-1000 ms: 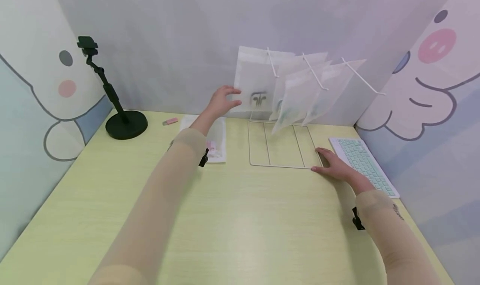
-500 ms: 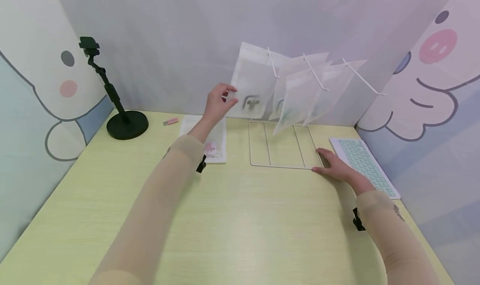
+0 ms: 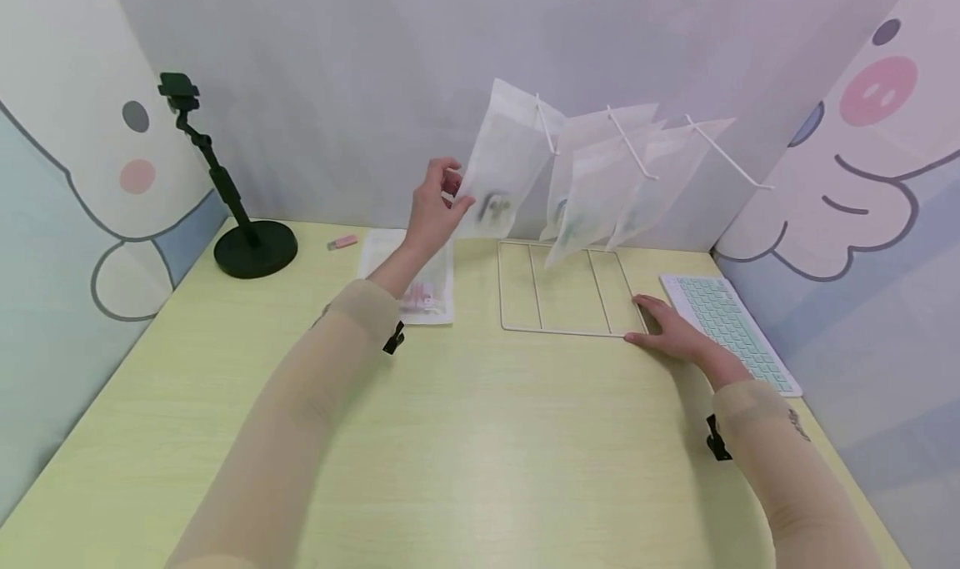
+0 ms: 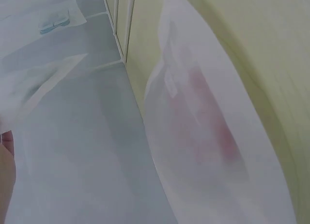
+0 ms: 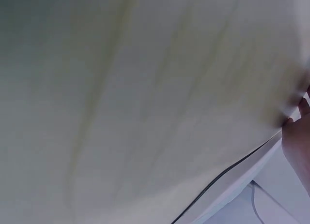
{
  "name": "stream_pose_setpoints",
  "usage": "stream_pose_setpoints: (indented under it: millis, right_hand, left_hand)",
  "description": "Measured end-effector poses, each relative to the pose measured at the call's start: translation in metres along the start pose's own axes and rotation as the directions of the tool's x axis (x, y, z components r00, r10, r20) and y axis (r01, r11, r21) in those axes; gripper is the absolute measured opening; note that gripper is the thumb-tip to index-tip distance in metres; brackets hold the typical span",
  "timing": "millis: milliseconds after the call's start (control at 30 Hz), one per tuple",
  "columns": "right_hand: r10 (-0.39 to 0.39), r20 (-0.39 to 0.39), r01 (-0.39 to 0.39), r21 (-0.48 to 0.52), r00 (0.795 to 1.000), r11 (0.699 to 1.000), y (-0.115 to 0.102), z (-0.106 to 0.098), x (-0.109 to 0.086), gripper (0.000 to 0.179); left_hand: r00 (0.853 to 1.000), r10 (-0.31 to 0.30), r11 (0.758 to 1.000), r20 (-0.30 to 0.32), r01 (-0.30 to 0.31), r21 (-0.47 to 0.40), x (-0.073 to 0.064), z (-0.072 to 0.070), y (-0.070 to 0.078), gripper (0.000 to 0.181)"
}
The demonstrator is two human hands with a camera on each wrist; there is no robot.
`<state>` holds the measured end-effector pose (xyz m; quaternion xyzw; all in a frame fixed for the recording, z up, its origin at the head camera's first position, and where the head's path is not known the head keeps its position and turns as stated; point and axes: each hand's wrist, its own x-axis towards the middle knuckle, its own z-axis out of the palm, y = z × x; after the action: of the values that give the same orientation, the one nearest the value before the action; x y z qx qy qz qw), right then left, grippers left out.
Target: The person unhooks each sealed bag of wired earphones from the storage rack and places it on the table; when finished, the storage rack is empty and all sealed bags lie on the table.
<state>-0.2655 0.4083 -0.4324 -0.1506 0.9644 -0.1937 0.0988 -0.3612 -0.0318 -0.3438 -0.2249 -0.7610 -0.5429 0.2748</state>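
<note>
My left hand [image 3: 432, 215] pinches the lower left edge of a translucent white bag [image 3: 513, 140] with a small dark grey item inside. The bag's upper right part is at the leftmost white hook [image 3: 546, 123] of a wire display rack [image 3: 562, 332]. My right hand [image 3: 671, 334] holds the front right corner of the rack's base, thumb on the front wire. More translucent bags [image 3: 600, 182] hang from the other hooks. In the left wrist view my left hand [image 4: 6, 161] shows at the edge. In the right wrist view my right hand [image 5: 296, 137] is partly cut off.
Another translucent bag [image 3: 442, 273] with pink contents lies on the table left of the rack. Nearby are a pink USB stick [image 3: 342, 242] and a black phone stand [image 3: 255, 248]. A keyboard [image 3: 727, 331] lies at the right, by the wall.
My left hand has taken hold of the leftmost bag's edge. That bag has swung left and forward, now tilted. The right hand has stayed at the rack's corner.
</note>
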Motion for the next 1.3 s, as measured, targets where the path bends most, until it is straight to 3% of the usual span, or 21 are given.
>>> stream_pose_setpoints:
  millis: [300, 600, 933, 1300]
  right_hand:
    - [-0.015, -0.023, 0.015, 0.009, 1.0, 1.0, 0.002, 0.002, 0.001, 0.088]
    - [0.004, -0.006, -0.004, -0.002, 1.0, 1.0, 0.003, 0.002, 0.001, 0.088]
    - [0.014, -0.002, -0.014, -0.005, 1.0, 1.0, 0.002, 0.002, 0.001, 0.088]
    - [0.006, 0.002, -0.006, -0.005, 1.0, 1.0, 0.002, 0.001, 0.001, 0.087]
  left_hand:
    - [0.998, 0.04, 0.996, -0.038, -0.037, 0.077, -0.004, -0.007, 0.012, 0.018]
    - [0.997, 0.059, 0.995, -0.056, -0.054, 0.082, -0.007, -0.022, 0.022, 0.016]
    - [0.994, 0.111, 0.988, -0.001, -0.11, 0.108, -0.007, -0.04, 0.032, 0.012]
    - [0.987, 0.148, 0.981, 0.064, -0.155, 0.12, -0.014, -0.053, 0.054, 0.01]
